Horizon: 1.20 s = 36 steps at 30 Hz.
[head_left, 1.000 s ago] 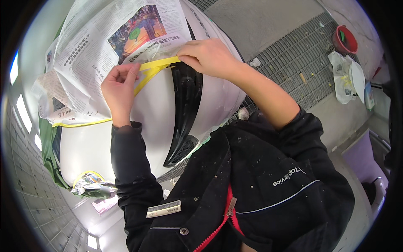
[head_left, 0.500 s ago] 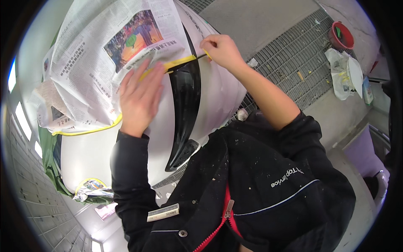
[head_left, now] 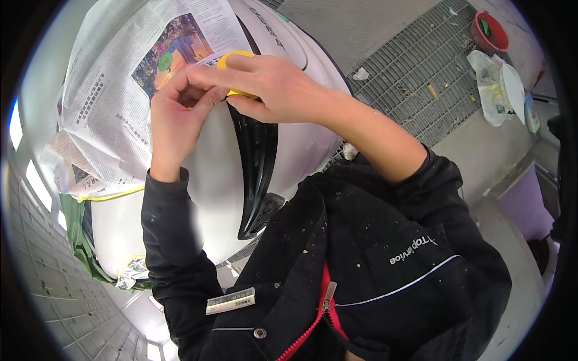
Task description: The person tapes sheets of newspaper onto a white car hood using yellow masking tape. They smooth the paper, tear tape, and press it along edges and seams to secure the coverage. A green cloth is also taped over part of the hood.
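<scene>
Fingers wrapped round a roll of yellow masking tape (head_left: 236, 58), my right hand (head_left: 283, 89) is over the newspaper's edge. My left hand (head_left: 173, 125) pinches beside it, thumb and fingers together; a sliver of yellow tape shows at its fingers, the rest hidden. Both hands meet above the top of a glossy black trim piece (head_left: 260, 159). This curved piece runs down the white car body part (head_left: 218, 180). Newspaper sheets (head_left: 111, 111) cover the upper left of that surface, with yellow tape (head_left: 114, 195) along their lower edge.
Metal floor grating (head_left: 403, 99) runs along the right. On it or beside it are a red bucket (head_left: 492, 36), crumpled white sheeting (head_left: 490, 75) and a pale blue container (head_left: 532, 113). Green cloth (head_left: 75, 231) hangs at the left, near taped wrapping (head_left: 133, 272).
My right hand has moved left with the tape roll, now in plain sight. My left hand has gone from lying spread on the newspaper to pinching beside the right. The view has shifted slightly.
</scene>
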Motion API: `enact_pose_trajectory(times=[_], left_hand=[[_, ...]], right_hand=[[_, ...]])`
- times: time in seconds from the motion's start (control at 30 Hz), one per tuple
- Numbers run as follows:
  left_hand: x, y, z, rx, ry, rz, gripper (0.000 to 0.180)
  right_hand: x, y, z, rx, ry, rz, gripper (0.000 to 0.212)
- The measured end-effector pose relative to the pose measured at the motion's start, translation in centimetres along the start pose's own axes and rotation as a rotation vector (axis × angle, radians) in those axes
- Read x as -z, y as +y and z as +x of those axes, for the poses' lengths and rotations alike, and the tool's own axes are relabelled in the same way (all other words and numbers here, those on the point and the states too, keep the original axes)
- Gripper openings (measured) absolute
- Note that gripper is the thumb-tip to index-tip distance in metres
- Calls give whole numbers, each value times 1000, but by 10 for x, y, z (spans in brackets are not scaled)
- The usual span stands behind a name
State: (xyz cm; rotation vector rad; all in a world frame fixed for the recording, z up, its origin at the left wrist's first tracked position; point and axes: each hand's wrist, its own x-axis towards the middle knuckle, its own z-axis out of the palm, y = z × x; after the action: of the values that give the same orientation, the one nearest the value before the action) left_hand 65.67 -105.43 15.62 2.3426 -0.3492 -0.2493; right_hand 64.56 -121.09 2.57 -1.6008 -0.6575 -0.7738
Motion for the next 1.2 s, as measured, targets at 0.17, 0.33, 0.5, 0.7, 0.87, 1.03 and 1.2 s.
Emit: enact_pose_trajectory(times=[0.17, 0.33, 0.5, 0.7, 0.87, 1.03, 1.2], left_hand=[[1, -7, -8, -69, 160, 314, 9], [-4, -15, -24, -177, 338, 550, 9], [-2, -18, -27, -173, 353, 530, 8], [-3, -19, -32, -124, 363, 516, 8], [-10, -22, -32, -75, 322, 496, 7], [-12, -20, -29, -110, 332, 566, 6], [-7, -23, -27, -65, 285, 547, 6]], right_hand=[[-3, 14, -19, 32, -152, -141, 50], [-11, 25, -36, -169, -163, -295, 19], [-32, 19, -31, -359, -248, -309, 20], [-35, 12, -25, -418, -319, -374, 25], [-34, 14, -24, -461, -388, -411, 21], [-37, 16, -23, -476, -364, -411, 21], [-37, 15, -20, -461, -392, -415, 20]])
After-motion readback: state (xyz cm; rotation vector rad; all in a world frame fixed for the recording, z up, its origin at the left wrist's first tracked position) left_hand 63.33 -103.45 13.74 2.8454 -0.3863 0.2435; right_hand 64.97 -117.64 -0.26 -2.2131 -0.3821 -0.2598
